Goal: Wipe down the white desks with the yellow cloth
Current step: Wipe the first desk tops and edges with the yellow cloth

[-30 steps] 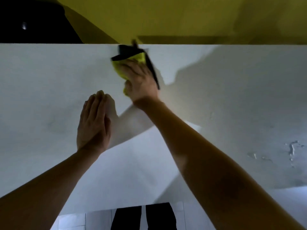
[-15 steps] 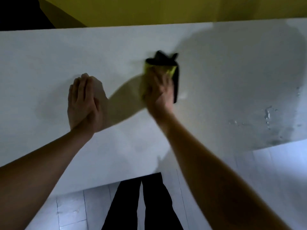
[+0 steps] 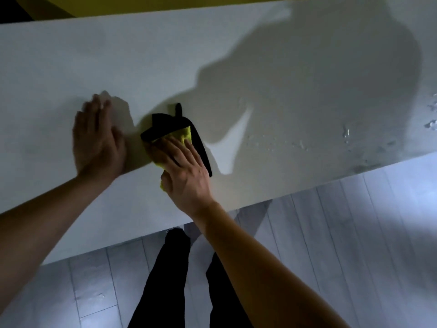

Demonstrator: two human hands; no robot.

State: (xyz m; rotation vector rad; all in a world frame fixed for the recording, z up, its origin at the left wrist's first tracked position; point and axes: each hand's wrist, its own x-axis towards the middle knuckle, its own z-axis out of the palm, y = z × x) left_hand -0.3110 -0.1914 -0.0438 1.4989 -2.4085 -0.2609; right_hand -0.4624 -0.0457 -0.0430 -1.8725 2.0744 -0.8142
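A white desk [image 3: 260,55] fills the upper part of the head view. On it lies the yellow cloth [image 3: 184,134] with a black border, folded. My right hand [image 3: 184,171] presses flat on the cloth with straight fingers and covers most of its yellow face. My left hand [image 3: 97,140] rests flat on the bare desk just left of the cloth, fingers together and slightly blurred.
Water drops and wet smears [image 3: 347,133] sit on the desk's right side near its front edge. A yellow wall [image 3: 165,3] runs behind the desk. Below the edge are the pale plank floor [image 3: 331,256] and my dark trouser legs [image 3: 170,280].
My right hand has dragged the cloth from the desk's far edge toward the front edge and closer to my left hand. The left hand stayed flat on the desk.
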